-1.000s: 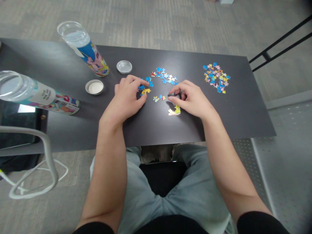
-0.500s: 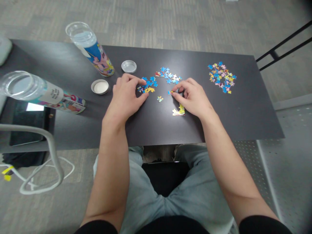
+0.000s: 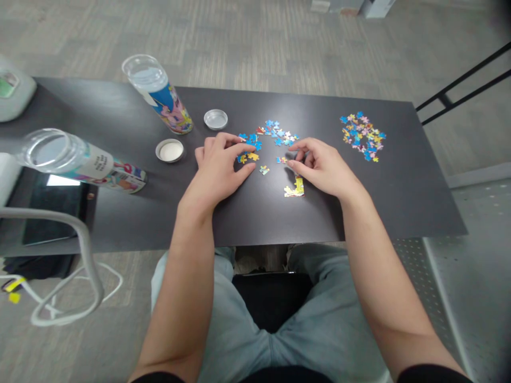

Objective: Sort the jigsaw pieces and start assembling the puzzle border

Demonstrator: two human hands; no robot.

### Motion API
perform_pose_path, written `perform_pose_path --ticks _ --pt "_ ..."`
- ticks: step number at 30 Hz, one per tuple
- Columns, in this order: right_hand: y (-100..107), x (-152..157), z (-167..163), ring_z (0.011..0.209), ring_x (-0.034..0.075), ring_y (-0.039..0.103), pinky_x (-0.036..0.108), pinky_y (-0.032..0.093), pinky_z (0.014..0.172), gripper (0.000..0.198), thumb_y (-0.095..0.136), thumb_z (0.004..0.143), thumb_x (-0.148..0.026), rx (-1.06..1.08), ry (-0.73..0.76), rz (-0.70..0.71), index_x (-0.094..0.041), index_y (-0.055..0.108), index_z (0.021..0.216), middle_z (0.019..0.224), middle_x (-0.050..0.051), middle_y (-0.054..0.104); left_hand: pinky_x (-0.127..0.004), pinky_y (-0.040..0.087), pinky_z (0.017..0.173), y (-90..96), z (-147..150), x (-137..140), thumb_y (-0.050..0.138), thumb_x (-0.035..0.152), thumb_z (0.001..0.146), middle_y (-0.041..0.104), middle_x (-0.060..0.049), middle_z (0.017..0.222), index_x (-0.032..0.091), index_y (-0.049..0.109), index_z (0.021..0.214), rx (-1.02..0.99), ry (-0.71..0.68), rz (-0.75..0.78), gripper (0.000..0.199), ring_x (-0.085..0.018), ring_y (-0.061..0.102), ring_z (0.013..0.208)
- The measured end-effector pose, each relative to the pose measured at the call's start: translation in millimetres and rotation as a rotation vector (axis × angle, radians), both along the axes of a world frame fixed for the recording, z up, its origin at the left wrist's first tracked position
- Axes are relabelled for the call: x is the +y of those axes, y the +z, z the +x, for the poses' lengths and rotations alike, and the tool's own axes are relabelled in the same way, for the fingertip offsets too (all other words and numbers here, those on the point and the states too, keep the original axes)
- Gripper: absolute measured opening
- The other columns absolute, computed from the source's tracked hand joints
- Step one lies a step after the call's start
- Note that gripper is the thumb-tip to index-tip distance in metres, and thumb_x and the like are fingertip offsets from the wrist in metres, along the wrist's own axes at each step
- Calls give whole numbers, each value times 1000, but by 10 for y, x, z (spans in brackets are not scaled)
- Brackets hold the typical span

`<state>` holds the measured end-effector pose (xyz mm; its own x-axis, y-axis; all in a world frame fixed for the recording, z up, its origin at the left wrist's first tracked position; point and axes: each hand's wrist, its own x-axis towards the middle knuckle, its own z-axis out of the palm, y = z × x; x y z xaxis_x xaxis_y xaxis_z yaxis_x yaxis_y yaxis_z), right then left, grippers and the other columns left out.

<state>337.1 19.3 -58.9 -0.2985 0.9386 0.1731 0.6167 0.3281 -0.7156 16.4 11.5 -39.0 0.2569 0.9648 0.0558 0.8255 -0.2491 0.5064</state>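
Observation:
My left hand [image 3: 221, 166] rests with spread fingers at the edge of a small cluster of blue and yellow jigsaw pieces [image 3: 250, 142], its fingertips touching or just above them. My right hand [image 3: 321, 166] has thumb and index finger parted beside a small red, blue and yellow puzzle piece [image 3: 281, 160] lying on the table. Below that hand is a joined corner of yellow puzzle pieces [image 3: 295, 189], partly hidden by the thumb. A single greenish piece [image 3: 264, 169] lies between my hands. Farther back sits another group of blue and pale pieces [image 3: 275, 129].
Another puzzle pile [image 3: 363, 135] lies on the right of the dark table [image 3: 411, 202]. At the left stand two clear-topped printed tubes [image 3: 171, 109], [image 3: 123, 175], with a clear lid [image 3: 216, 119] and a white-lined lid [image 3: 170, 151]. A tablet [image 3: 51, 210] and grey tube frame [image 3: 82, 234] are nearby.
My right thumb and index finger have parted from the small red, blue and yellow piece, which shows more fully now. The camera view has shifted slightly. My left hand stays by its cluster.

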Motion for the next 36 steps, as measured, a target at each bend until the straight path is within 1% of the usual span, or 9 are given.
perform_pose_path --ticks 4,9,12,16,22,25,29,33,36 --pt "9 65 168 74 25 66 47 63 83 43 86 109 -46 -57 -58 -36 -29 84 148 107 5 82 -69 44 139 -47 0 -12 85 43 119 71 -11 174 41 91 161 -6 -17 13 43 -47 56 166" --pt "-2 97 215 104 38 79 56 69 104 55 80 118 -49 -254 -129 74 -29 84 169 110 10 80 -73 43 140 -40 1 -29 81 44 120 71 -13 180 38 89 166 10 -25 5 47 -50 54 170" --pt "17 66 107 111 41 81 57 69 100 60 74 124 -55 -382 -183 57 -36 80 181 123 13 81 -73 43 142 -31 28 -41 81 44 120 70 -13 181 38 87 170 13 -18 3 51 -50 54 171" --pt "48 48 7 109 40 82 55 70 93 57 69 127 -61 -464 -230 30 -41 84 178 129 13 80 -75 41 145 -17 164 -95 84 49 119 67 -14 188 39 84 177 23 11 13 58 -51 54 172" --pt "61 88 28 118 43 81 61 71 108 43 76 121 -52 -350 -282 6 -31 91 155 117 13 83 -79 41 149 -14 384 -168 81 53 121 58 -23 199 27 74 189 89 24 12 73 -58 49 181" --pt "60 107 56 123 44 81 64 72 113 53 79 119 -52 -304 -276 8 -29 86 166 122 15 83 -79 42 149 -11 390 -158 76 48 123 57 -24 200 24 72 190 101 27 2 71 -57 50 182" --pt "81 153 83 128 44 82 68 72 122 75 84 117 -55 -292 -210 -32 -37 72 189 139 15 81 -76 42 150 1 364 -141 72 42 125 60 -22 199 23 72 190 102 10 -14 68 -53 50 183" --pt "132 212 21 129 45 85 69 71 127 74 85 119 -59 -367 -176 -89 -37 76 189 153 19 76 -72 40 152 3 356 -131 70 42 126 60 -20 200 25 71 192 106 -6 -26 68 -50 48 186" --pt "156 242 -71 125 43 85 69 71 124 70 82 122 -58 -422 -209 -74 -38 77 189 155 20 75 -70 41 152 -11 320 -115 75 44 123 58 -22 201 20 63 197 93 -2 -29 78 -50 48 185"
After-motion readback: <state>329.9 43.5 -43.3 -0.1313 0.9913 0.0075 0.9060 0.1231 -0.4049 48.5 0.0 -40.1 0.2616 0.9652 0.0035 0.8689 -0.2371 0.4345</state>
